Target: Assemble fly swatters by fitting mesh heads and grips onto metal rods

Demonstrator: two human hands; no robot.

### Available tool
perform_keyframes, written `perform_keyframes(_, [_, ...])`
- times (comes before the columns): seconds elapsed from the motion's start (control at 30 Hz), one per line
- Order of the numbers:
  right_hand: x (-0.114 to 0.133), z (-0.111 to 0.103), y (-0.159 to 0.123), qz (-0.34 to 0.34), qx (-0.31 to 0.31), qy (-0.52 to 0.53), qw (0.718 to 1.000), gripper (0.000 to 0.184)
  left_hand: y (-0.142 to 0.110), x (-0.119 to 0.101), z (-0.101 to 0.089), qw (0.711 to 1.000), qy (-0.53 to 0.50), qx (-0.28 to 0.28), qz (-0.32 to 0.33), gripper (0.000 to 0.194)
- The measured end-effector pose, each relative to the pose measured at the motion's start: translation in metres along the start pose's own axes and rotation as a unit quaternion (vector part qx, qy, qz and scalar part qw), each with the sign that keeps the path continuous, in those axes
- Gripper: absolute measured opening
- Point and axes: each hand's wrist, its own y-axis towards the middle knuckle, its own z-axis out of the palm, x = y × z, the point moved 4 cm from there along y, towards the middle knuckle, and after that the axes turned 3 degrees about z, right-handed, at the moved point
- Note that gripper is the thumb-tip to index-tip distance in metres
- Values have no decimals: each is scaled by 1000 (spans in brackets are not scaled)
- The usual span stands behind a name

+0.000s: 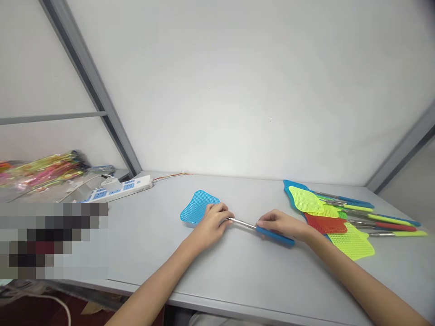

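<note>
A blue fly swatter (pixel 198 206) with a perforated head, a metal rod and a blue handle lies across the middle of the grey table. My left hand (pixel 215 221) is closed around the rod just below the head, partly covering the head's lower corner. Farther right, my right hand (pixel 277 222) pinches the upper end of the blue handle, where the rod enters it. Bare metal rod shows between my two hands. The handle's far end points to the lower right.
To the right lies a pile of fly swatters (pixel 326 222) in blue, yellow-green and red, handles pointing right. A white power strip (pixel 117 190) with cables sits at the left. Beyond it are colourful plastic-wrapped items (pixel 50 170). A pale wall (pixel 231 90) stands behind the table.
</note>
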Motion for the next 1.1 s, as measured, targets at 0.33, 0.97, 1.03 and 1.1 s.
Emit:
perform_keyframes(0.33, [-13, -14, 4, 47, -91, 176, 979, 46, -1, 9, -6, 997, 8, -62, -48, 16])
perform_keyframes(0.97, [-28, -7, 10, 99, -73, 193, 974, 37, -5, -12, 10, 997, -48, 59, 14, 13])
perform_keyframes(1.03, [-28, -6, 10, 96, -73, 200, 972, 37, -5, -12, 12, 997, -38, 66, 21, 13])
perform_keyframes(1.1, [-28, -6, 10, 95, -74, 207, 971, 37, -5, -11, 14, 996, -32, 74, 28, 12])
